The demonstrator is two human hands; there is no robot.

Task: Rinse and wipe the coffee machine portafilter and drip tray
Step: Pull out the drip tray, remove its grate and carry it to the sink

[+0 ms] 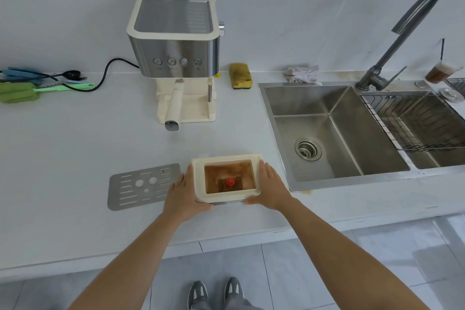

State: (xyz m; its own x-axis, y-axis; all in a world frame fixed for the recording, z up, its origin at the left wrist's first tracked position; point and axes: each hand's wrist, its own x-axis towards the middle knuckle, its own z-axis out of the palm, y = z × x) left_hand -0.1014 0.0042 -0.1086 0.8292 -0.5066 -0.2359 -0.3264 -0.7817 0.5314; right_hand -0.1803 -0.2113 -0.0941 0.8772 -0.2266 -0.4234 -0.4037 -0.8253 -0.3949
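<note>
While left hand [181, 191] and right hand [270, 185] are pressing flat against the full drip tray [227, 158], emptying is probably beginning, demanding a level carry to the sink [347, 133].

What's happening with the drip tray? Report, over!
Left hand, right hand flat against drip tray sides. Brown liquid inside, grate off, lying at its left. Nothing between tray and sink.

Yellow sponge [240, 76] by the wall, green brush [17, 92] far left, drink cup [439, 73] right.
</note>
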